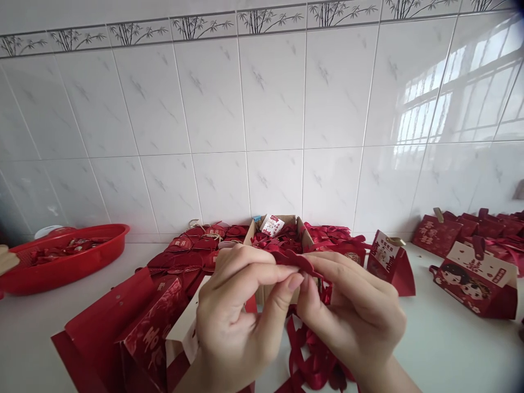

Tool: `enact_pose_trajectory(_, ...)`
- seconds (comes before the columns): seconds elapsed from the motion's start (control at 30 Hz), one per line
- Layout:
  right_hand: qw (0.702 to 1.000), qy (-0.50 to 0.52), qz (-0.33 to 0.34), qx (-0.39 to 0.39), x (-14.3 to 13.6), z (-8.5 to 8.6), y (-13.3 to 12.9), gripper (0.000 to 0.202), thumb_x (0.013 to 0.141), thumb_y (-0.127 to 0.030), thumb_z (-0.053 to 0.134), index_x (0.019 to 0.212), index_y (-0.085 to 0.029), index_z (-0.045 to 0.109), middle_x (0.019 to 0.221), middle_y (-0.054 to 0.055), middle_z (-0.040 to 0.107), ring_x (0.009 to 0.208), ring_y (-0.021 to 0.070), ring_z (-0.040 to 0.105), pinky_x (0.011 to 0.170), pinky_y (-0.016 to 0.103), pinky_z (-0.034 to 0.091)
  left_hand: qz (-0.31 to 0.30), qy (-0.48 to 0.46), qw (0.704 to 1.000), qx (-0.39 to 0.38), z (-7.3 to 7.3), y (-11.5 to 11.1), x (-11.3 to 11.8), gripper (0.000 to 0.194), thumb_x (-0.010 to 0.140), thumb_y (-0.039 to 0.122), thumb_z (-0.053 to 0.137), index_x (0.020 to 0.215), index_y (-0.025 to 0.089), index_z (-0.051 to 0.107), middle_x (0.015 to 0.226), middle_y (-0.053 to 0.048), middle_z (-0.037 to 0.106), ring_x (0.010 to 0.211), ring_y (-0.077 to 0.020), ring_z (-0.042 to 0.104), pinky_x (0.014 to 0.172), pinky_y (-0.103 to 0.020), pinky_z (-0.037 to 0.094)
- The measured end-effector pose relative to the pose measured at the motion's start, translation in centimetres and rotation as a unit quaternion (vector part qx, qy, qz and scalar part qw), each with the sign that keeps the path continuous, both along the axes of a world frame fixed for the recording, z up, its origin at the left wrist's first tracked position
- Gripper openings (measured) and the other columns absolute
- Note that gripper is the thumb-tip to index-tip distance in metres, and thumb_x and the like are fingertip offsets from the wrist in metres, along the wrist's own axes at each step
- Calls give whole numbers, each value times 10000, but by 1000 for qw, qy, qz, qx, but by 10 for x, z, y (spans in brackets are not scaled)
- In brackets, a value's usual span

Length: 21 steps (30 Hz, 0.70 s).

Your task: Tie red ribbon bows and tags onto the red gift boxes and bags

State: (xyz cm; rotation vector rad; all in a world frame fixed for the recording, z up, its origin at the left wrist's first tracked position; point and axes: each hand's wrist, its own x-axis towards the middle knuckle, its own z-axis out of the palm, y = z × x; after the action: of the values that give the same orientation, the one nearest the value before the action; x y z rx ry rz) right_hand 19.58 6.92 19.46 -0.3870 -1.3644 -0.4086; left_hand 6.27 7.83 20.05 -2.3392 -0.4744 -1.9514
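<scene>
Both hands are raised close together in the middle of the view, above the table. They pinch a small dark red piece with a wavy edge point(291, 260), which looks like ribbon or a cut-out strip; my fingers hide much of it. My left hand point(241, 305) grips its left part between thumb and fingers. On the other side, my right hand point(347, 305) closes on its right part, thumbs nearly touching. Dark red ribbon point(313, 349) lies in loops on the table below. Behind the hands stands a cardboard box point(306, 238) holding red pieces and a printed card point(272, 225).
Red gift boxes point(145, 322) stand at the front left, near a red plastic basket point(123, 240) with small packets. More red packets point(180, 256) lie behind. To the right are a triangular box point(391, 267) and handled boxes point(477, 278). A tiled wall point(274, 98) backs the white table point(446, 349).
</scene>
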Motion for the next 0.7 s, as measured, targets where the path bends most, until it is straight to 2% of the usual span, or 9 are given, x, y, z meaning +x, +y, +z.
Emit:
enact_pose_trajectory(0.3, 999, -35, 14, -14, 2, 1, -1, 270, 720, 52, 585, 895, -125, 692, 701, 62, 693, 594, 119, 642, 506, 200, 562, -1, 18, 1000, -21, 3, 2, -3, 189, 832, 18, 605, 873, 203, 611, 799, 11, 583, 760, -121, 550, 733, -313, 443)
enact_pose_trajectory(0.4, 996, -56, 47, -41, 4, 2, -1, 275, 760, 40, 587, 945, -138, 685, 728, 45, 700, 620, 112, 646, 555, 204, 569, 9, 18, 1000, -22, 3, 2, -6, 191, 839, 24, 600, 888, 208, 610, 819, 5, 581, 800, -127, 556, 755, -296, 455)
enact_pose_trajectory(0.47, 988, -68, 99, -100, 9, 1, 0, 273, 780, -5, 635, 1000, -158, 682, 828, 47, 717, 725, 122, 671, 665, 217, 588, 6, 8, 999, -33, 4, 2, -7, 181, 848, 33, 594, 883, 210, 613, 826, 0, 575, 812, -128, 556, 739, -278, 464)
enact_pose_trajectory(0.53, 966, -67, 175, -176, 15, -1, 3, 364, 774, -84, 710, 1114, -205, 660, 1008, 53, 711, 920, 156, 674, 825, 263, 583, -28, -4, 997, -67, 5, 3, -8, 154, 869, 65, 583, 874, 216, 612, 823, -1, 569, 802, -127, 558, 708, -264, 469)
enact_pose_trajectory(0.6, 930, -64, 272, -239, 22, -4, 6, 519, 772, -174, 752, 1258, -267, 593, 1196, 58, 656, 1091, 195, 626, 951, 330, 543, -79, -3, 990, -117, 8, 4, -10, 116, 889, 114, 580, 856, 221, 611, 804, 0, 565, 785, -130, 565, 693, -264, 473)
enact_pose_trajectory(0.7, 864, -74, 398, -298, 28, -5, 7, 601, 805, -226, 736, 1353, -329, 513, 1267, 57, 612, 1121, 205, 607, 981, 381, 524, -127, 10, 976, -176, 11, 4, -11, 90, 892, 174, 597, 815, 216, 619, 789, -8, 572, 769, -140, 576, 687, -274, 476)
